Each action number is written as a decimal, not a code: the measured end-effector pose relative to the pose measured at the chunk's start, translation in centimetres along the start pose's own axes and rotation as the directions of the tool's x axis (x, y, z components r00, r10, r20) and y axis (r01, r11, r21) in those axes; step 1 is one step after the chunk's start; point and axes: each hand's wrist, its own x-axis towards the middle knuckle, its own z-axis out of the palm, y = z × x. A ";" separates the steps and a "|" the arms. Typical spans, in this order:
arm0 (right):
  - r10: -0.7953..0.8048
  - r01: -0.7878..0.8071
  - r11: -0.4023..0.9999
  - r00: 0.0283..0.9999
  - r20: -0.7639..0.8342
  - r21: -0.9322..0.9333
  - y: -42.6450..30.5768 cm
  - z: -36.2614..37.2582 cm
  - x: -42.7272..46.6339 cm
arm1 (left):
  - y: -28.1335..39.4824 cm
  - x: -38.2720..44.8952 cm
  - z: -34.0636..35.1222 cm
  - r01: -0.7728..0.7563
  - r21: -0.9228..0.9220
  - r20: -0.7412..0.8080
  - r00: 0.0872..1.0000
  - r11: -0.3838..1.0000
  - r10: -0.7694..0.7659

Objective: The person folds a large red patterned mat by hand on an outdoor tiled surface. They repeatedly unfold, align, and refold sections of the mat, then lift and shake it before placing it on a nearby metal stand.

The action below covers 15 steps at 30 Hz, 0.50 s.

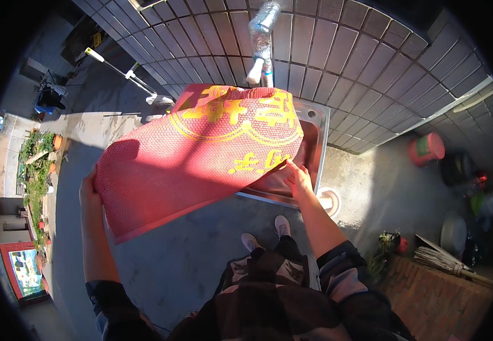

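Observation:
A red looped-texture doormat (178, 162) with yellow lettering is stretched between my two hands, tilted over a stainless steel sink (321, 145). My left hand (89, 187) grips its left edge; the fingers are partly hidden behind the mat. On the other side, my right hand (298, 178) pinches the mat's near right edge, above the sink basin. The mat's far part is folded and lies at the sink's back, below a wrapped faucet (263, 42). Most of the basin is hidden under the mat.
Behind the sink rises a tiled wall (310, 47). A mop (122, 74) leans at the back left. Beside the sink's right corner stands a white round container (329, 202). Farther right are a pink bucket (427, 149) and a broom (442, 262) by a brick surface (425, 294).

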 end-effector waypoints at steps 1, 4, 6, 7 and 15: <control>-0.013 0.014 1.000 0.999 0.031 -0.027 -0.1 0.4 0.2 | 1.2 -0.9 -1.1 -0.248 0.283 0.076 0.969 0.927 0.236; -0.087 0.140 0.979 0.943 0.320 -0.147 0.1 2.3 0.2 | 7.4 -1.3 -3.4 -0.088 0.363 0.060 0.996 0.928 0.071; -0.119 0.215 0.969 0.842 0.527 -0.125 0.2 4.4 -0.3 | 12.3 -1.4 -4.6 0.079 0.142 0.097 0.991 0.987 -0.094; -0.128 0.238 0.963 0.815 0.565 -0.124 0.1 5.8 -0.7 | 14.3 -1.8 -5.0 -0.005 0.264 0.093 0.995 0.965 -0.020; -0.296 0.645 0.643 0.707 0.642 -0.413 -5.8 20.2 -3.1 | 24.6 -5.5 -7.8 -0.290 0.881 0.141 0.915 0.374 0.377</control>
